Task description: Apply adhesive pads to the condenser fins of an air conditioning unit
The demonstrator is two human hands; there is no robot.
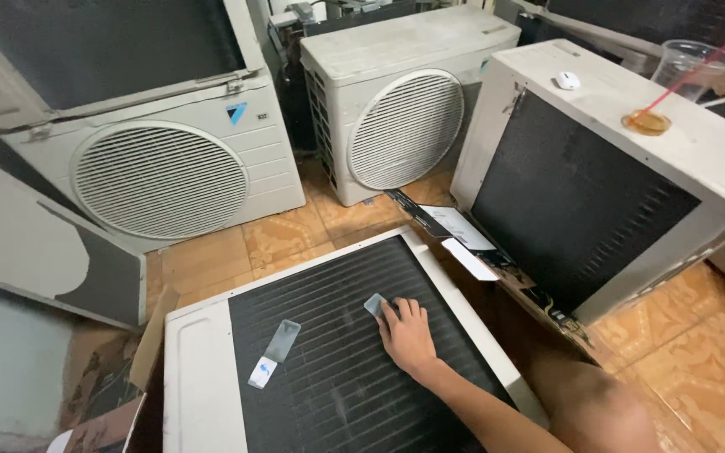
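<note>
Two white fan units [161, 172] [396, 101] stand at eleven and twelve o'clock; a plastic cup [694, 59] with a red straw sits at two o'clock.
</note>
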